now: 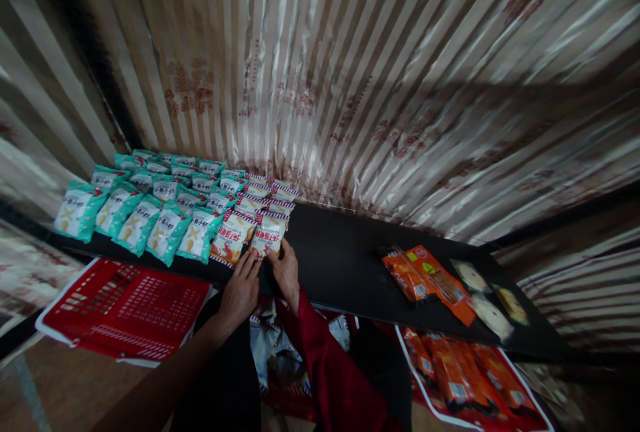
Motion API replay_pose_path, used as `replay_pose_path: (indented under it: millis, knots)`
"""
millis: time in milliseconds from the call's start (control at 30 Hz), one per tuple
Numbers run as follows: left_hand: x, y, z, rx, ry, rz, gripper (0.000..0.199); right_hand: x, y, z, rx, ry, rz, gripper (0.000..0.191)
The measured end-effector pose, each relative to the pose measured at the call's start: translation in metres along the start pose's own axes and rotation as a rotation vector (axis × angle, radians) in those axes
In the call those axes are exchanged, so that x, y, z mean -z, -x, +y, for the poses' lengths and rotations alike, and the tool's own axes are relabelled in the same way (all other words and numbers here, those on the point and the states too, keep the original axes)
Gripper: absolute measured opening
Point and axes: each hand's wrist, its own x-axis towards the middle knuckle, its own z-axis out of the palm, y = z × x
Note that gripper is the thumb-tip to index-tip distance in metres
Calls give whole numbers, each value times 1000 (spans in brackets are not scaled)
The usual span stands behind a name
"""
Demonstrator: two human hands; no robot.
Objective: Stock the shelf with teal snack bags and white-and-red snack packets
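My right hand [286, 273] grips the lower right edge of a white and orange snack bag [269, 235] with a striped top edge, the front one of its row on the black shelf. At the lower left corner of that bag, the fingertips of my left hand [241, 293] press together, the thumb partly hidden. Just left stands a matching snack bag [232, 239], close to my left fingers. More bags of this kind stand behind in two rows. Further left, several rows of teal and white snack bags [165, 231] stand close together.
The black shelf [330, 265] runs across. Orange packets [415, 275] and pale clear packs [487, 315] lie at its right. Below are a red basket [133, 305] at left, a basket of snack bags [287, 359] between my legs, and orange packets [465, 372] in a basket at right.
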Motion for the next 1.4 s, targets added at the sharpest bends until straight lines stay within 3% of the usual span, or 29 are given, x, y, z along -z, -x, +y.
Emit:
replay_pose_path:
  millis: [267, 800, 900, 1100, 1400]
  knots:
    - [3, 0, 1, -10, -18, -11, 41, 3, 6, 0, 1, 57, 25, 54]
    - [0, -4, 0, -13, 3, 27, 38, 4, 6, 5, -41, -34, 35, 55]
    - [2, -4, 2, -17, 11, 41, 37, 10, 5, 3, -13, -4, 91, 51]
    - [6, -11, 8, -57, 7, 46, 39, 23, -21, -1, 28, 32, 189, 47]
    - [2, -46, 20, -91, -106, 32, 52, 24, -70, -2, -4, -114, 137, 43]
